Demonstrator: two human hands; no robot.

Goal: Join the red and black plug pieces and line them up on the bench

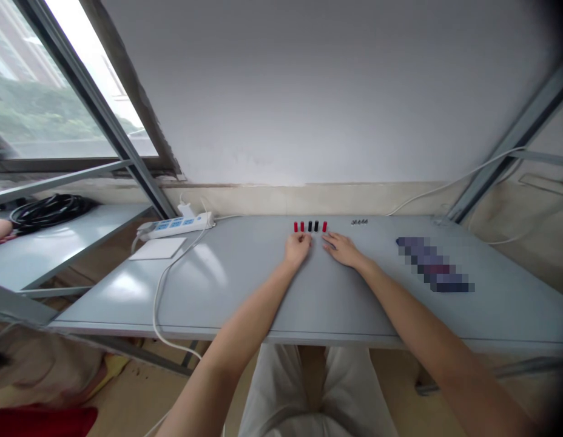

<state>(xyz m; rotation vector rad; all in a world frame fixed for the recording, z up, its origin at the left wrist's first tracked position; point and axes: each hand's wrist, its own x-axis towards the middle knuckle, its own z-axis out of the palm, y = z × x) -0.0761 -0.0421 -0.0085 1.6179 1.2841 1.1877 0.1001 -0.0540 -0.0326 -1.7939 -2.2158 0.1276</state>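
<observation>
A row of small upright cylinders stands near the back of the grey table: red ones [296, 227] on the left, two black ones [310, 226] in the middle and a single red one [324, 226] on the right. Just in front of the row, my left hand [298, 249] is closed, its fingertips curled together; anything in them is too small to make out. My right hand [343, 249] lies palm down on the table with fingers stretched out, close to the right-hand red cylinder. To the right of the row sit several small metal pieces [359, 222].
A white power strip [181, 224] with a cable and a white flat sheet [158, 249] lie at the left. A blurred dark object [434, 264] rests on the right. Behind the table [331, 303] is a wall. Black coiled cable [51, 212] and another person's arm are far left.
</observation>
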